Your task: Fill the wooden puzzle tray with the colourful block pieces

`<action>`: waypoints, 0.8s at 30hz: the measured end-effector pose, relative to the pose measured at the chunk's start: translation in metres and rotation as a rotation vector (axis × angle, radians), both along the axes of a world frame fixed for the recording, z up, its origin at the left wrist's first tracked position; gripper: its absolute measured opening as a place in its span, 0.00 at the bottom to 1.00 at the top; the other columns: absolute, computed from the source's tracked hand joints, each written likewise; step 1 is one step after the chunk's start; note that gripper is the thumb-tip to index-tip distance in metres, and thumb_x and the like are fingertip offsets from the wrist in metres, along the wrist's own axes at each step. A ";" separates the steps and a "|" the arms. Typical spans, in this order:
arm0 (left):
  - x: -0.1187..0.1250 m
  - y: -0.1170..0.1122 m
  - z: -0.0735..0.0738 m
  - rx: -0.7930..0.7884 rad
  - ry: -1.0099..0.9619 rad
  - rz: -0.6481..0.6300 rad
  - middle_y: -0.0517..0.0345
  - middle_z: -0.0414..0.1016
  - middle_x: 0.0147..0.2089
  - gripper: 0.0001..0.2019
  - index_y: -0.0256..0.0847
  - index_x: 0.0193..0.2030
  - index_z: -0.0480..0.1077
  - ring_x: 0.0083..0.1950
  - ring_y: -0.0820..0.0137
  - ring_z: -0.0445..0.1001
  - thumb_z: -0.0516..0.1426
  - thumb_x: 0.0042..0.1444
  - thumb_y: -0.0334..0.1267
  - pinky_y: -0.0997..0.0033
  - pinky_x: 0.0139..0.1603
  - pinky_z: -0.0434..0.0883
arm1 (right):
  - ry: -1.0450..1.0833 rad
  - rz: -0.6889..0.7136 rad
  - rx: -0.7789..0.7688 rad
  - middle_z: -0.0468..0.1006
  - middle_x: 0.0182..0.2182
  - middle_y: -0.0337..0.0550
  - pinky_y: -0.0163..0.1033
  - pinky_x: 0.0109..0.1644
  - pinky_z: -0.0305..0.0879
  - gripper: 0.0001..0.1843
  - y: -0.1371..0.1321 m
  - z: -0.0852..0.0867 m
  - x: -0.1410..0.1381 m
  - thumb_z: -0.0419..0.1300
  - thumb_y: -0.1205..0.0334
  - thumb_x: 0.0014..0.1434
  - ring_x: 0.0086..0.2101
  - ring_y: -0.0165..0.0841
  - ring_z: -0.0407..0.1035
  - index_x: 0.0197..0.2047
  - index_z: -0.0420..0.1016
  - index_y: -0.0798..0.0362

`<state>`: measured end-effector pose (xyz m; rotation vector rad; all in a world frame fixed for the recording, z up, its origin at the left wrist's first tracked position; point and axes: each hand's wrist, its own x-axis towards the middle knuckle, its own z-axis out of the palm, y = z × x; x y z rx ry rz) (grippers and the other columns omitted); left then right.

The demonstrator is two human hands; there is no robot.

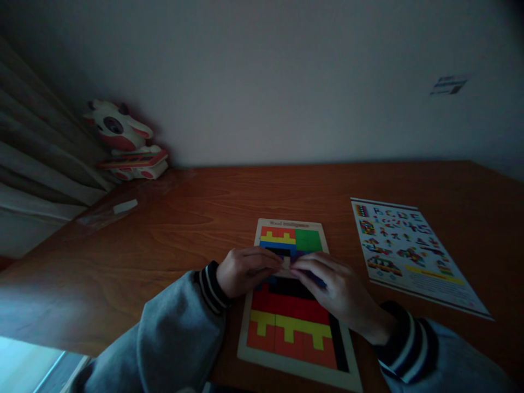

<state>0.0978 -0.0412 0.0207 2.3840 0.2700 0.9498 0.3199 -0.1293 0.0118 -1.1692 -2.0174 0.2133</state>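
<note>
A wooden puzzle board [245,349] filled with coloured blocks in red, yellow, orange, green, blue and black lies on the brown table. My left hand [245,270] and my right hand [335,292] rest over the board's middle, fingertips meeting. Both hands are closed in a pinch around a small pale piece [286,263] between them, with a dark blue block under the right fingers. The blocks beneath my hands are hidden.
A printed pattern sheet [409,254] lies to the right of the board. A white and red cow toy [123,142] stands at the back left corner by the curtain. A clear plastic bag [106,214] lies at the left edge. The wall runs behind the table.
</note>
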 end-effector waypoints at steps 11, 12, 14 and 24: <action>-0.003 0.009 -0.004 -0.008 -0.031 0.226 0.51 0.82 0.41 0.06 0.39 0.41 0.77 0.43 0.69 0.80 0.58 0.62 0.32 0.71 0.46 0.78 | -0.419 0.055 0.168 0.78 0.36 0.44 0.45 0.42 0.69 0.07 0.005 0.001 -0.016 0.58 0.67 0.64 0.37 0.37 0.72 0.41 0.78 0.51; -0.003 0.009 -0.004 -0.009 -0.021 0.206 0.51 0.82 0.42 0.06 0.39 0.41 0.77 0.43 0.69 0.80 0.57 0.62 0.31 0.71 0.46 0.78 | -0.412 0.056 0.158 0.78 0.36 0.44 0.45 0.42 0.69 0.07 0.005 0.001 -0.017 0.58 0.65 0.64 0.37 0.37 0.71 0.41 0.78 0.51; -0.002 0.008 -0.005 -0.017 -0.011 0.171 0.51 0.82 0.43 0.06 0.38 0.41 0.77 0.44 0.69 0.80 0.57 0.62 0.31 0.71 0.47 0.78 | -0.391 0.056 0.136 0.77 0.35 0.45 0.45 0.42 0.68 0.09 0.005 0.000 -0.018 0.59 0.59 0.64 0.37 0.37 0.70 0.43 0.78 0.51; 0.000 0.007 -0.008 -0.020 0.031 0.140 0.50 0.82 0.43 0.06 0.37 0.42 0.76 0.44 0.68 0.80 0.57 0.62 0.30 0.70 0.48 0.77 | -0.394 0.037 0.044 0.76 0.38 0.47 0.48 0.44 0.67 0.13 -0.002 -0.002 -0.022 0.57 0.57 0.64 0.39 0.40 0.68 0.47 0.78 0.52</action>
